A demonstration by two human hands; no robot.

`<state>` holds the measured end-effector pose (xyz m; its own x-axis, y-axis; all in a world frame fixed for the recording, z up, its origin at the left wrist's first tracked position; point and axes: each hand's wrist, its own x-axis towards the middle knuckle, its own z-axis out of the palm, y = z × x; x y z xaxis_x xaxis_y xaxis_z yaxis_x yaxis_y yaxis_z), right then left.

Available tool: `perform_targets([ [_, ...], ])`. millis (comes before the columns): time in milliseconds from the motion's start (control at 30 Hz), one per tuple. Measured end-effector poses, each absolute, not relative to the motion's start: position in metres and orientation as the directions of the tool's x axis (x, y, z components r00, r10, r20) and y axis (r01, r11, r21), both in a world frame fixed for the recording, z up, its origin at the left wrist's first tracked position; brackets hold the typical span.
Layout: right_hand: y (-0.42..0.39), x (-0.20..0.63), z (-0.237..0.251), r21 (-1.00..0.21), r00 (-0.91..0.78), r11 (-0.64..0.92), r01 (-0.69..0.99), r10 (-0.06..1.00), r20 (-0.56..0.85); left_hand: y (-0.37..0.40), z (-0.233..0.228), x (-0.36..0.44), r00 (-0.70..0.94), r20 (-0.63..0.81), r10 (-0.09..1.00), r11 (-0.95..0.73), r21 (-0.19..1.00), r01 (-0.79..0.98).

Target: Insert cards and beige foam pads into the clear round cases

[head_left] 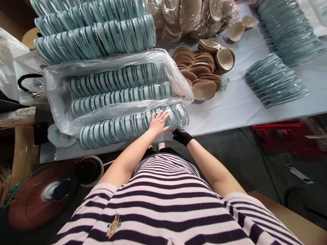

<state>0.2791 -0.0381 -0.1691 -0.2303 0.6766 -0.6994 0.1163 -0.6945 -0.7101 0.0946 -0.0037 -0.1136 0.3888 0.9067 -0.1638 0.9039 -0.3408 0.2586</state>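
Observation:
A long row of round, clear glass discs (114, 128) with pale strips between them stands on edge along the table's near side. My bare left hand (158, 122) rests on top of this row towards its right part, fingers spread. At the row's near right edge, my right hand (182, 136) wears a black glove with bare fingertips. Its fingers are curled in against the lower side of the discs; whatever they hold is hidden. Just behind lies a plastic-lined container (57, 85) with two more rows of discs (122, 97) inside.
More disc rows (97, 37) stand at the back left, others (278, 80) at the right. Brown, shell-like dishes (204, 90) are piled mid-table, with bagged ones (190, 13) behind. A fan (42, 194) stands below left, a red crate (286, 136) below right.

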Motion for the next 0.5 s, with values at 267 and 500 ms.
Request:
perform_targets([
  [267,-0.041,0.276,-0.150,-0.605,-0.220,-0.795,0.038,0.584,-0.781,-0.003,-0.109,0.094,0.389,-0.210,0.897,-0.335,0.251,0.908],
  [500,-0.046,0.280,-0.148,-0.547,-0.207,-0.804,0.233,0.508,-0.836,-0.005,-0.109,0.088,0.413,-0.193,0.890,-0.359,0.263,0.896],
])
